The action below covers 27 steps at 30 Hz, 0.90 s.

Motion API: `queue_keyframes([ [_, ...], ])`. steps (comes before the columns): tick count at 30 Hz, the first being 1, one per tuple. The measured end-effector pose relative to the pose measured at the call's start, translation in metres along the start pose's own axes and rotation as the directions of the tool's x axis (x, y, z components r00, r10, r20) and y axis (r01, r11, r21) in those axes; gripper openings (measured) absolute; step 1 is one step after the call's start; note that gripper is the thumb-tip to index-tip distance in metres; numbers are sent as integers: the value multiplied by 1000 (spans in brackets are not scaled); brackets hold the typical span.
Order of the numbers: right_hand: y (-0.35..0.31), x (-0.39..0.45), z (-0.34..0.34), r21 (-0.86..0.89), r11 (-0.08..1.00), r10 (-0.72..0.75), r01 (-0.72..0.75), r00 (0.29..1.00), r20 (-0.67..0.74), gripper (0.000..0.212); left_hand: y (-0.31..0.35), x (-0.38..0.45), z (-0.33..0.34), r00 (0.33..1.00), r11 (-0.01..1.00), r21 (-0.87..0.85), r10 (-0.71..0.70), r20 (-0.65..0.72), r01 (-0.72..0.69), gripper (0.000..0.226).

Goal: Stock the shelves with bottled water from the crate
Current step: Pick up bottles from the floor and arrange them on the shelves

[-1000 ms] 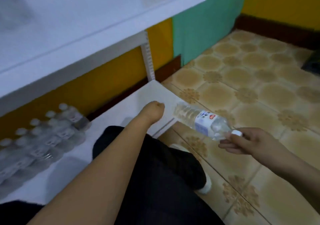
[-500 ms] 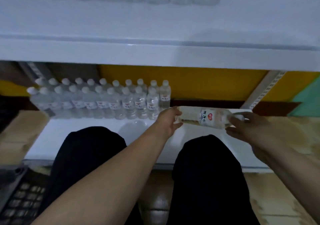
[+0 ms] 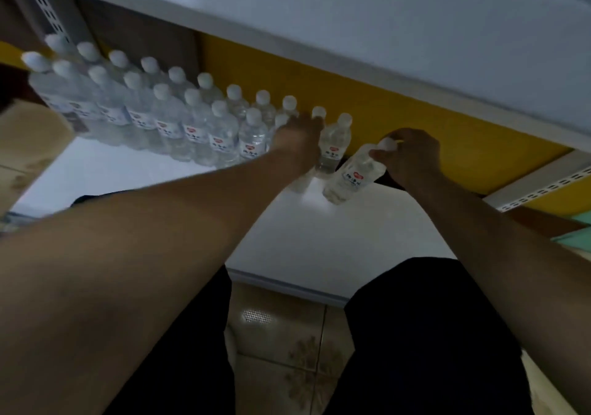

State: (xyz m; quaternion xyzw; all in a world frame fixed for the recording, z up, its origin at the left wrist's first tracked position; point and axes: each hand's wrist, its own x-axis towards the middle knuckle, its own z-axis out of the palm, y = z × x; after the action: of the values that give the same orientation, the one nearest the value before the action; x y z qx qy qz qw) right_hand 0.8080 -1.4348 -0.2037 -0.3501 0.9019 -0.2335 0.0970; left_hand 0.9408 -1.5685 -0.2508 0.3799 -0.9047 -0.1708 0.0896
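Observation:
Several water bottles (image 3: 220, 133) with white caps stand in two rows on the white lower shelf (image 3: 319, 238). My right hand (image 3: 411, 155) grips the cap end of a tilted water bottle (image 3: 350, 175) whose base touches the shelf at the right end of the rows. My left hand (image 3: 299, 141) reaches over a bottle at the end of the front row; only that bottle's base (image 3: 300, 186) shows below the hand. The hand's back faces me and hides its fingers. One more bottle (image 3: 334, 146) stands upright between my hands.
An upper white shelf (image 3: 383, 31) overhangs the bottles, leaving little headroom. A yellow wall (image 3: 399, 111) backs the shelf. A slotted white upright (image 3: 543, 184) stands at the right. My knees in dark trousers and tan floor tiles (image 3: 281, 334) lie below.
The view swung from the floor to the shelf. The bottle went from lying level between both hands to tilted upright on the shelf; my left hand left its base and moved to the row.

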Motion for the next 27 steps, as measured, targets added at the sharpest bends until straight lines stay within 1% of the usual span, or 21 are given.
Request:
queue_keyframes([
  [1, -3, 7, 8, -4, 1000, -4, 4, 1000, 0, 43, -4, 12, -6, 999, 996, 77, 42, 1, -42, 46],
  [3, -7, 21, 26, 39, 999, 22, -23, 1000, 20, 42, -9, 31, -11, 992, 972, 208, 100, 76, -114, 50],
  [5, -5, 35, 42, 43, 997, 59, -63, 995, 78, 45, -16, 40, -11, 973, 959, 222, 133, 187, -174, 54],
  [6, -4, 42, 50, 12, 998, 60, -62, 990, 127, 47, -18, 40, -9, 960, 955, 222, 144, 240, -199, 55],
  [7, -4, 48, 58, -18, 999, 38, -35, 984, 172, 46, -20, 38, -6, 953, 949, 233, 148, 265, -212, 55],
  [8, -3, 53, 66, -39, 999, 10, -3, 980, 201, 45, -22, 36, -3, 954, 944, 250, 146, 261, -213, 53],
  [11, 1, 59, 82, -84, 995, -34, 53, 977, 213, 41, -16, 39, 2, 970, 951, 253, 127, 208, -179, 43],
  [14, -9, 57, 88, -128, 984, -100, 128, 974, 202, 41, -15, 46, 6, 985, 924, 356, 92, 145, -139, 37],
  [17, -16, 58, 85, -193, 975, -73, 108, 980, 183, 47, -17, 53, 15, 988, 908, 405, 55, 141, -108, 33],
  [19, -17, 58, 86, -234, 966, -63, 106, 981, 184, 46, -18, 56, 17, 989, 900, 428, 24, 148, -86, 33],
  [23, -18, 56, 86, -335, 933, -66, 133, 977, 202, 43, -16, 60, 18, 990, 907, 420, -16, 138, -44, 36],
  [25, -19, 57, 87, -337, 933, -62, 129, 977, 202, 43, -14, 62, 20, 992, 903, 428, -30, 124, -27, 36],
  [27, -22, 55, 85, -330, 936, -47, 125, 971, 233, 43, -14, 63, 22, 992, 905, 426, -45, 120, -10, 36],
])
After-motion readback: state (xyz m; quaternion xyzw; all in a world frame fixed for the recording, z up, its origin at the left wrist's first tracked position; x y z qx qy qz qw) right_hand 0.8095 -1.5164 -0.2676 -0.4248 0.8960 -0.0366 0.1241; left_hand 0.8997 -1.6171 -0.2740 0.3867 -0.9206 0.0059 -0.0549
